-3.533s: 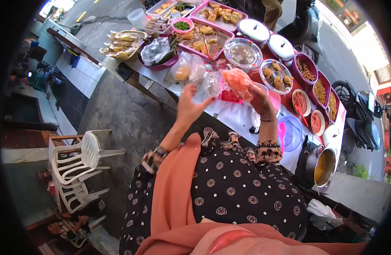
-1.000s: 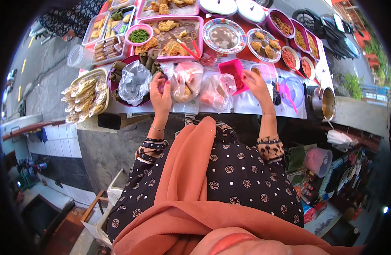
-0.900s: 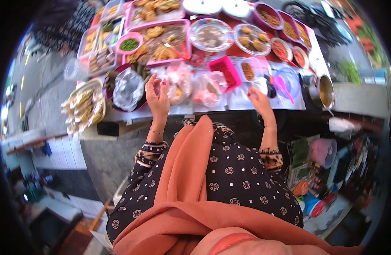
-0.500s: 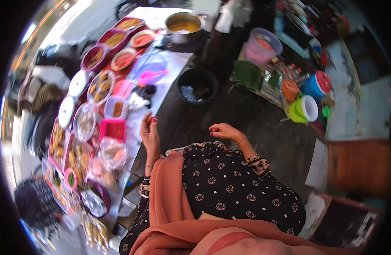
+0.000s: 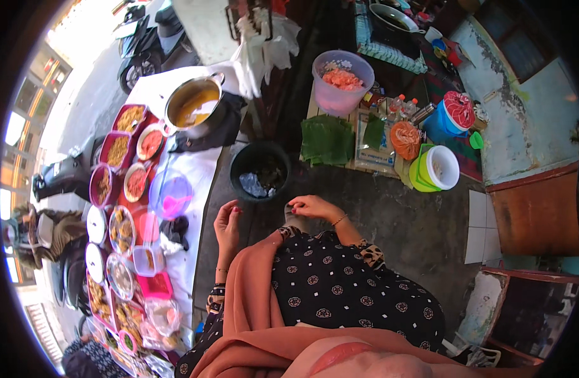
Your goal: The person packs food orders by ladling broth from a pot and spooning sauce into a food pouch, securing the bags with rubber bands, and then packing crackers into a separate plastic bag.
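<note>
My left hand [image 5: 227, 225] is raised in front of me, fingers loosely bent and apart, with nothing in it. My right hand [image 5: 315, 208] hangs palm down at waist height, fingers relaxed and slightly curled, likewise holding nothing that I can see. Just beyond both hands a dark round bucket [image 5: 258, 152] stands on the floor, with crumpled clear plastic [image 5: 252, 184] and dark scraps inside. To the left of my left hand runs a table under a white cover [image 5: 201, 189]. On it a clear purple-tinted bowl [image 5: 160, 189] holds a pink spoon [image 5: 176, 204].
A pot of yellow liquid [image 5: 195, 107] stands at the table's far end, near several food trays [image 5: 116, 151]. At the right, a low wooden stand holds green leaves [image 5: 327, 140], a purple-tinted tub [image 5: 340, 94] and a lime-green bucket [image 5: 437, 169]. Motorbikes [image 5: 144, 53] are parked beyond the table.
The view has swung to the right and moved forward, so the bucket is closer and the stand shows more fully. My right hand has come nearer to my left hand.
</note>
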Available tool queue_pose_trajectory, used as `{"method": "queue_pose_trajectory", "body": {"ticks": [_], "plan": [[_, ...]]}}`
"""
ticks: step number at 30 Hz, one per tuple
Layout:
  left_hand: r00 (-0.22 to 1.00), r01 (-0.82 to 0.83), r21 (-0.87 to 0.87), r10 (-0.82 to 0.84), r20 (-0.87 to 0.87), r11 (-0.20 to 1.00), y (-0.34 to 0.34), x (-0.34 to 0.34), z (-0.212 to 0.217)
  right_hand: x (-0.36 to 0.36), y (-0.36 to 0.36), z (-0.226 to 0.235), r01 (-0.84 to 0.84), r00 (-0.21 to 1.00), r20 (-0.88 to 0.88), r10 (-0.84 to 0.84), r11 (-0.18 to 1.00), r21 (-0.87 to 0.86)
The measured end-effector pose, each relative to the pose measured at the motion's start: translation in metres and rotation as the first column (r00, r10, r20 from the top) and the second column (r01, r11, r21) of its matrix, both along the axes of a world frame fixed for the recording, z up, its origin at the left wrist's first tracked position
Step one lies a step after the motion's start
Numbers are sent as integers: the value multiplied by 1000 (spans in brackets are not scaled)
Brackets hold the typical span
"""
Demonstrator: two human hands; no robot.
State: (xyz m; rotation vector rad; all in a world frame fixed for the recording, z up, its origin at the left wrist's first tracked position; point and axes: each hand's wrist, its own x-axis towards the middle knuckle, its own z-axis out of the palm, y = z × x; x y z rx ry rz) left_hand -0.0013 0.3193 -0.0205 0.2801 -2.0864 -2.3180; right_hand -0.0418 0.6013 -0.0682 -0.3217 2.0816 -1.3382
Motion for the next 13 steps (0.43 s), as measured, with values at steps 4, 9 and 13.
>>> {"method": "queue_pose_trajectory", "body": {"ticks": [4, 9, 13], "plan": [[997, -61, -42, 59, -44, 997, 15, -97, 1, -69, 53, 6, 0, 999, 39, 3, 997, -73], [984, 53, -28, -57, -168, 998, 62, -205, 38, -152, 143, 9, 445, 885, -73, -460, 882, -152], [985, 20, 2, -19, -173, 1000, 73, -221, 45, -236, 149, 38, 464, 886, 135, -444, 851, -247]]}}
